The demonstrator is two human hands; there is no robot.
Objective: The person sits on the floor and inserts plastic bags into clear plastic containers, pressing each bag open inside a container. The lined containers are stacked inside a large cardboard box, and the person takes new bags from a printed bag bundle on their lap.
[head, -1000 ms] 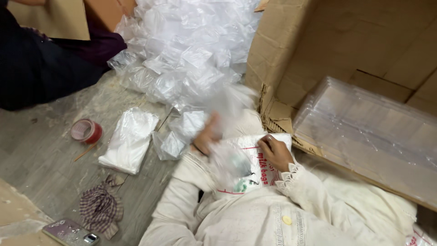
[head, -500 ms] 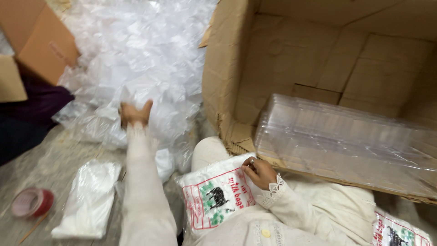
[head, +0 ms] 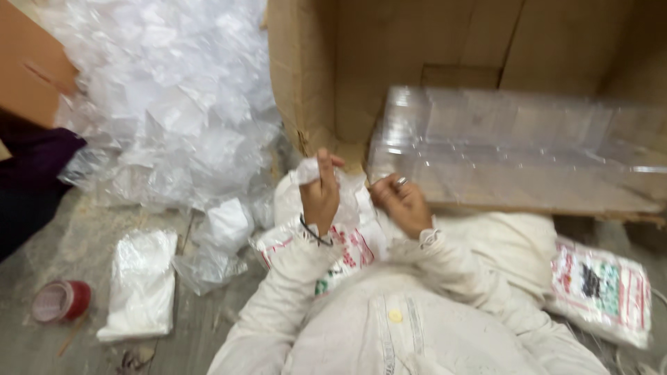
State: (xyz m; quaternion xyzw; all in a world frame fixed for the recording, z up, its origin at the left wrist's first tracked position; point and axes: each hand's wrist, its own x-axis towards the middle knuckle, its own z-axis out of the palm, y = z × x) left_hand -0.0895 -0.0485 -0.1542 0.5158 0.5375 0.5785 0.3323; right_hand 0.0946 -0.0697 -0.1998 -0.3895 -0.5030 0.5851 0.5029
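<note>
Head view: left hand (head: 321, 198) pinching small clear bag (head: 309, 170) above lap; right hand (head: 401, 203) just beside, fingers curled, grip unclear; bag nearer left hand, plastic bag heap (head: 167, 104) well left

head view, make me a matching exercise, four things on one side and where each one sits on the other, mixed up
Things:
1. red tape roll
2. clear plastic trays
3. small clear bag
4. printed packet

Places:
A. stacked inside the cardboard box
B. on the floor at the far right, beside the person's leg
C. on the floor at the far left, near a flat stack of white bags
D. in the grip of the left hand, with the right hand close beside it

Pairs: 1-C, 2-A, 3-D, 4-B
</note>
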